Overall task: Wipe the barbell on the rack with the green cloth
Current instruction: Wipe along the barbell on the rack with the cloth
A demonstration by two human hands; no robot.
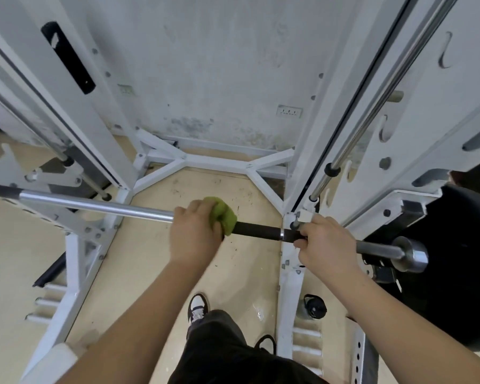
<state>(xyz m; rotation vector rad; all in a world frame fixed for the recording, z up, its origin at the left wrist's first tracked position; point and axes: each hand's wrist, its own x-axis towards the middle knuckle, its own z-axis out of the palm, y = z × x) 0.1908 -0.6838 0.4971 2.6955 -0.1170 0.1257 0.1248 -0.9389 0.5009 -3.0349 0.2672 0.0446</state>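
**Left hand wraps green cloth on barbell, right hand grips bar near rack upright**

Left hand (194, 236): fingers curled over the top of the bar, clenched round the green cloth (222, 216). Cloth bunched, pressed onto the bar, poking out past the knuckles on the far side and toward the right. Thumb not visible, under the bar.

Right hand (326, 243): fingers closed round the bar itself, bare grip, no cloth. Sits just beside the white rack upright (290, 286), at the spot where the bar crosses it.

Barbell (100, 206): lies roughly level across the view, resting on the rack, slightly lower at the right. Shiny chrome left of the left hand, a dark black section (257, 231) between the two hands, then a chrome sleeve with a rounded end cap (412, 254) past the right hand. Far left end goes dark again and leaves the frame.

Outward: both forearms bare, coming in from the bottom of the frame. White rack frame on both sides, chrome guide rod (377, 106) up the right. Black weight plate (455, 261) at right, behind the bar end. Dark bottle (313, 306) on the floor by the right upright. One shoe (198, 307) and dark trousers below. Beige floor (139, 261), scuffed; stained white wall behind with a socket (288, 111).
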